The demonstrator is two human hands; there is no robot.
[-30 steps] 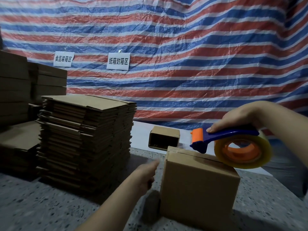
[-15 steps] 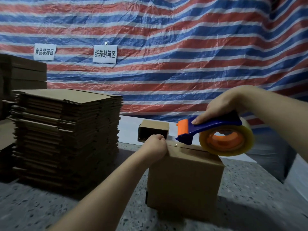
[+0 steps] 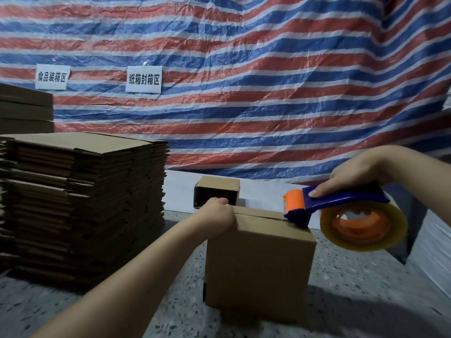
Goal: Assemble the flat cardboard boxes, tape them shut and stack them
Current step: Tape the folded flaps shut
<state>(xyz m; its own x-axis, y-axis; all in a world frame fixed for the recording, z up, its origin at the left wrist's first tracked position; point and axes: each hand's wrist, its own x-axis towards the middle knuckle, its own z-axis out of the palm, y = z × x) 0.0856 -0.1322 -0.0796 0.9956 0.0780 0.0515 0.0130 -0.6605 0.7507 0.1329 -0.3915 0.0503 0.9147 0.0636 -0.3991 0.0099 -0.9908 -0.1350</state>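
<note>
On box (image 3: 258,264) top: left hand (image 3: 217,215) braces, right hand (image 3: 351,176) presses tape dispenser (image 3: 341,211).

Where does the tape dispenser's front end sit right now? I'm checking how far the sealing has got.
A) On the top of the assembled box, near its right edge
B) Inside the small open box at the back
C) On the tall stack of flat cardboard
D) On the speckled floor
A: the right hand holds the tape dispenser with its front end on top of the assembled box, near the right edge, while the left hand grips the box's top left edge.
</note>
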